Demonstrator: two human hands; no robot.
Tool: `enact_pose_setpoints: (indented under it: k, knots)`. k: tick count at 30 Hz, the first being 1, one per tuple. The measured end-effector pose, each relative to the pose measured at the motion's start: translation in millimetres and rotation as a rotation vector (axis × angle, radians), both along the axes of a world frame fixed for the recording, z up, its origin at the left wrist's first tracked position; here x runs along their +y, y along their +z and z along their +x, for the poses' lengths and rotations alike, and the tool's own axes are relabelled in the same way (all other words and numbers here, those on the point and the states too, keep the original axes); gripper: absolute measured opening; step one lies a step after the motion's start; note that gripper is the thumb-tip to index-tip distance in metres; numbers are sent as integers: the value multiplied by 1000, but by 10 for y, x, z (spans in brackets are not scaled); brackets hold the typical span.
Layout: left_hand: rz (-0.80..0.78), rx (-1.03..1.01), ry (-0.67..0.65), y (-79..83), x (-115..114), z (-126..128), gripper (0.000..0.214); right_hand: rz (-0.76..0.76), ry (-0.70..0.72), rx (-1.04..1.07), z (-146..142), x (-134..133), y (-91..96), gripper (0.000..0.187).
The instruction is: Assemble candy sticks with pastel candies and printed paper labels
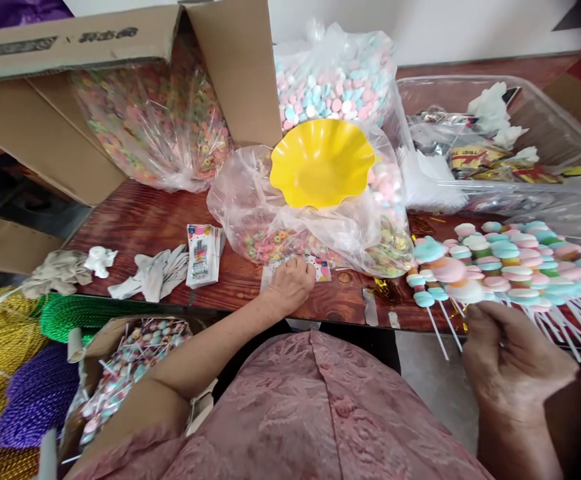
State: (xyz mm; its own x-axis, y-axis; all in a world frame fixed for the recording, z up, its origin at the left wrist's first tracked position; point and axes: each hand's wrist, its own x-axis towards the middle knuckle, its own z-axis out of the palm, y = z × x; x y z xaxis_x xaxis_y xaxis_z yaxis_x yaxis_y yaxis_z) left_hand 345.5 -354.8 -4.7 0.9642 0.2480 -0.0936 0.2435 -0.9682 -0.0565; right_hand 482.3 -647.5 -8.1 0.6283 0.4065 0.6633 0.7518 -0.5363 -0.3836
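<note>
Pink shirt [315,407] nearest, below worktop's [135,213] near edge. My right hand [515,363] half-curled; cannot tell if pinching. Lollies [504,251] just beyond it, along near edge, sticks [437,332] slanting out over edge toward me. My left hand [293,285] farther off, curled over card [322,267]; grip unclear.

Bright, diffuse light, glare on the clear bag [150,127] at left, dark right edge, right hand [513,353] perhaps motion-blurred.
</note>
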Motion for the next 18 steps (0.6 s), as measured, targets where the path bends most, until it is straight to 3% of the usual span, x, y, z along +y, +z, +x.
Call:
enact_pose_setpoints:
  k: [4,7,11,18]
  knots:
    - [-3,6,-44,58,-21,-88,44,12,166,-56,-111,307,79,16]
    - [-31,44,-117,131,13,-130,29,34,273,22,-147,368,86,16]
    - [24,131,-224,188,2,-23,22,70,282,110,-180,362,67,12]
    - [44,25,-169,15,92,71,24,63,313,115,-211,264,58,15]
